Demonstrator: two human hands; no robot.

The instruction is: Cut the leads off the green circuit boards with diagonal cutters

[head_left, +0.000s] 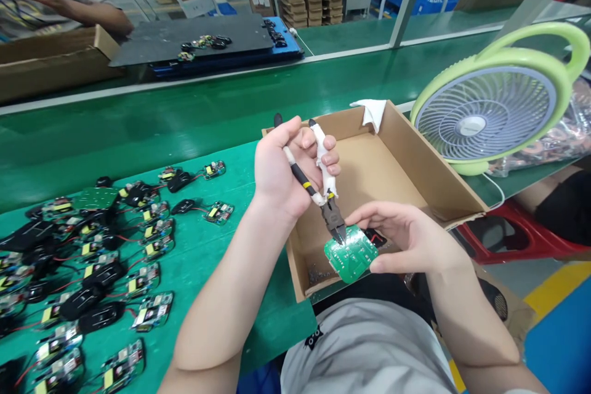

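My left hand (289, 166), palm up, is wrapped round the handles of a pair of cutting pliers (332, 215). One handle is bound in white tape and the other is black with yellow bands. Between the thumb and fingers of my right hand (410, 237) is a green circuit board (351, 253), its solder side facing up. The pliers' tips rest at or just over the board's upper part; whether they touch it I cannot tell. A black part with a red wire (376, 237) shows by my right fingers. Under both hands lies an open cardboard box (415, 178), with small clippings in its near corner.
Many wired circuit boards with black casings (96, 277) cover the green mat on the left. A green fan (484, 111) stands at the right, beside bagged parts (554, 135). Across the bench, another person's arm (69, 0) is near a dark board (198, 37).
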